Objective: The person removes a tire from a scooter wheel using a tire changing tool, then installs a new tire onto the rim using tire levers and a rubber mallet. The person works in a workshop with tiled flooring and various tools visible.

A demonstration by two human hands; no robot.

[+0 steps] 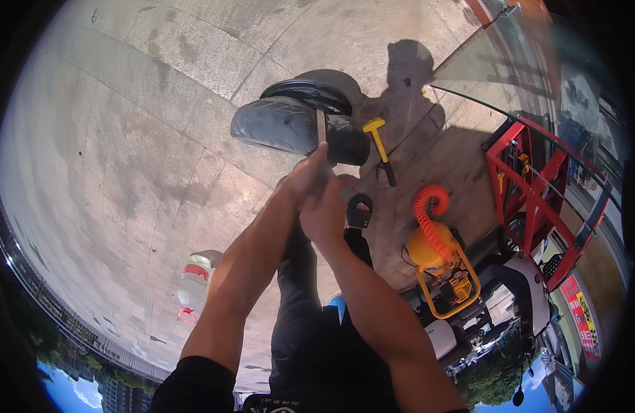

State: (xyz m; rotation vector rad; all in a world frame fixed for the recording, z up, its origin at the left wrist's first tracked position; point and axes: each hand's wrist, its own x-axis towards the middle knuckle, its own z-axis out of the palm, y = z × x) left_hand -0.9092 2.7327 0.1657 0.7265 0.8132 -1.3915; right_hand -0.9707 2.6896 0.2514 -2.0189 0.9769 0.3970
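A black tyre (272, 126) lies tilted on the paving in front of me, with a dark wheel rim (316, 88) at its far side. A flat metal tyre lever (321, 128) stands against the tyre, its far tip at the tyre's edge. My left hand (306, 172) is closed round the near part of the lever. Just below it, my right hand (323, 212) is also closed at the lever's near end, touching the left; the grip itself is partly hidden. To the right of the tyre lies a yellow-headed hammer (378, 141) with a black grip.
My sandalled foot (359, 210) is near the hands. A yellow air compressor (431, 248) with a coiled orange hose (429, 206) stands at the right, beside a scooter (513, 292). Beyond are a red metal rack (527, 196) and a glass door (496, 76). A large plastic bottle (192, 286) stands left.
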